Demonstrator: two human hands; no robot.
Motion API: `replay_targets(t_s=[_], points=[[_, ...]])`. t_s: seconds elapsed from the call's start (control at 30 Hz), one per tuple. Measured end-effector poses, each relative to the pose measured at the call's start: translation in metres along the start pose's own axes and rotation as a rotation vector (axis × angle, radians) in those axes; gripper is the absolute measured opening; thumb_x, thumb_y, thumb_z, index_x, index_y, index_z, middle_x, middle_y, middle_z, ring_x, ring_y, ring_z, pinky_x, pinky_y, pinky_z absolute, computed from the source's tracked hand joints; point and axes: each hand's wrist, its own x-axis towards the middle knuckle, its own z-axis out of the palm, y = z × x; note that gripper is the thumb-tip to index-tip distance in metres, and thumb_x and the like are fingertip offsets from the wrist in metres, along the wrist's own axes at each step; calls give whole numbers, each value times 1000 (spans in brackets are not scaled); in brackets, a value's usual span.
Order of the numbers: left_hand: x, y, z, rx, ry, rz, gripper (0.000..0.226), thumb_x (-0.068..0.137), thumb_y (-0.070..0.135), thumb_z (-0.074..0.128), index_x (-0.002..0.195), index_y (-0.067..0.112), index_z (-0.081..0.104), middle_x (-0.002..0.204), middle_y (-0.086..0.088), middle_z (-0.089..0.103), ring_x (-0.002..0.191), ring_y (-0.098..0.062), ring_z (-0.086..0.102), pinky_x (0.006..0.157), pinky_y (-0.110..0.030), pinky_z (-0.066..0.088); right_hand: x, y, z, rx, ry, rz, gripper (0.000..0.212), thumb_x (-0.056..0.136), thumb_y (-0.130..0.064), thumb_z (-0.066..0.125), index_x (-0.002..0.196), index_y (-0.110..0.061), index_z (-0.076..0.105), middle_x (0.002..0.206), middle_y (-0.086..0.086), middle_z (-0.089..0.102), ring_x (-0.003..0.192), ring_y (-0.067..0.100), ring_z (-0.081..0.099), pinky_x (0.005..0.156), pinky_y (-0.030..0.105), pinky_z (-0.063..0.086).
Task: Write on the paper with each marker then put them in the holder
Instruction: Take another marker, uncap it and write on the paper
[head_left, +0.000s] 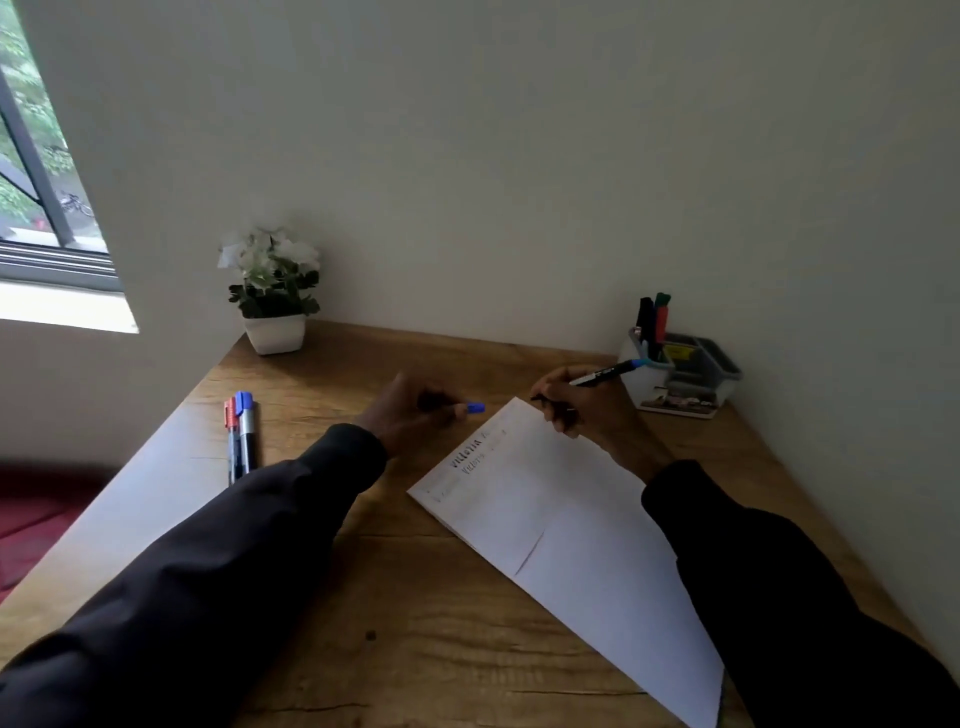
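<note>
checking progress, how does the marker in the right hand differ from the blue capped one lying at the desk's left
The held marker is gripped by the right hand and tilted over the paper; the blue-capped marker lies flat on the desk, untouched. The held marker is uncapped, a blue cap pinched in the left hand; the other wears its cap. Both have blue trim.

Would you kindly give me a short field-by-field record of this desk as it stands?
left hand: pinches a blue cap
right hand: grips a blue marker, tip near the far corner of the paper
paper: two written lines by its far left edge
holder: far right, upright markers standing in it
loose markers: two, capped, lying on the table, left side
potted plant: back left
</note>
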Motion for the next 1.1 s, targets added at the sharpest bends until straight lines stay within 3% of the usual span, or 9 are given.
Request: replay_targets(t_s=[0.17, 0.4, 0.63, 0.83, 1.0, 1.1], points=[[6, -8, 10, 46, -94, -15, 19, 92, 26, 63, 107, 18, 72, 101, 8, 70, 92, -4, 65, 79, -21, 55, 11, 17, 4, -123, -66, 7, 11, 95, 0, 64, 87, 6, 68, 65, 13, 71, 48, 20, 62, 44, 26, 48], [12, -13, 13, 102, -113, 20, 19, 93, 29, 61, 108, 23, 72, 97, 15, 66, 85, 4, 61, 66, -11, 51, 16, 40, 8, -161, -128, -2, 4, 96, 3, 62, 92, 3, 64, 68, 15, 70, 48, 22, 63, 42, 28, 51], [14, -13, 14, 197, -115, 57, 22, 95, 27, 58, 112, 24, 70, 103, 12, 64, 87, 0, 59, 68, -13, 50, 12, 45, 11, -156, -75, -43, 11, 94, 3, 64, 84, 1, 61, 66, 13, 68, 45, 16, 61, 40, 24, 49], [15, -15, 16, 237, -147, 77, 25, 96, 26, 56, 118, 26, 68, 109, 4, 64, 91, -9, 60, 77, -28, 57, 13, 50, 10, -185, -48, -45, 18, 94, -3, 68, 78, -9, 61, 66, 14, 70, 45, 18, 62, 39, 24, 47], [15, -18, 17, 254, -149, 95, 25, 97, 22, 54, 119, 29, 66, 106, 8, 61, 88, -6, 57, 66, -17, 49, 12, 51, 10, -212, -45, -64, 18, 93, -6, 70, 77, -11, 63, 66, 15, 70, 47, 21, 62, 39, 26, 47], [16, -18, 17, 248, -152, 107, 26, 97, 21, 54, 119, 28, 66, 108, 6, 61, 89, -8, 58, 70, -21, 52, 12, 52, 10, -232, -33, -35, 18, 92, -9, 72, 77, -14, 64, 67, 13, 70, 49, 21, 62, 41, 28, 47]])
